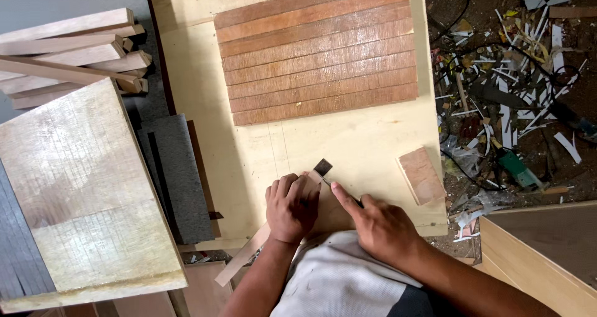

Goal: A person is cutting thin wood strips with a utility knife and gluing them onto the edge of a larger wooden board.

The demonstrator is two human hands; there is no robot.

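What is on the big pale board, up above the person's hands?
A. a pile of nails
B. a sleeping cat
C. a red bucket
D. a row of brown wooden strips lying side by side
D: brown wooden strips lie flat, edge to edge, on the pale board, beyond the left hand and right hand.

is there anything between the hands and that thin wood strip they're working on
Nothing visible. The left hand presses directly on the wood strip, and the right hand holds a small dark blade tool at its upper end. The laid brown strips lie apart, farther up the plywood board.
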